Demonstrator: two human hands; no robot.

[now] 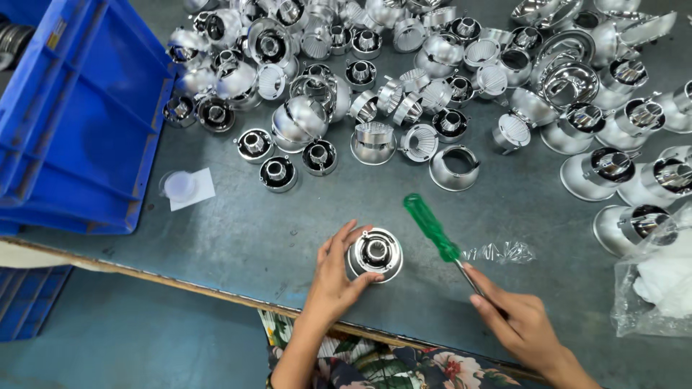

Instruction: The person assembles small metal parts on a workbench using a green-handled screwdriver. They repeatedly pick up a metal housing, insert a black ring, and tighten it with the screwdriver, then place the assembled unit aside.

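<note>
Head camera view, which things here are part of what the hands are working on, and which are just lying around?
In hand:
left hand gripping a chrome reflector cup
right hand holding a green-handled screwdriver

Lying about:
pile of chrome reflector parts
blue crate
small clear wrapper
plastic bag
white paper square

chrome reflector (375, 253), green-handled screwdriver (440, 241)

One green-handled screwdriver (431, 227) lies on the grey table (238, 238). Left of it: one blue crate (79, 115), one white paper square (191, 189). Behind it: dozens of shiny metal reflector cups (375, 140) (too many to count exactly).
</note>
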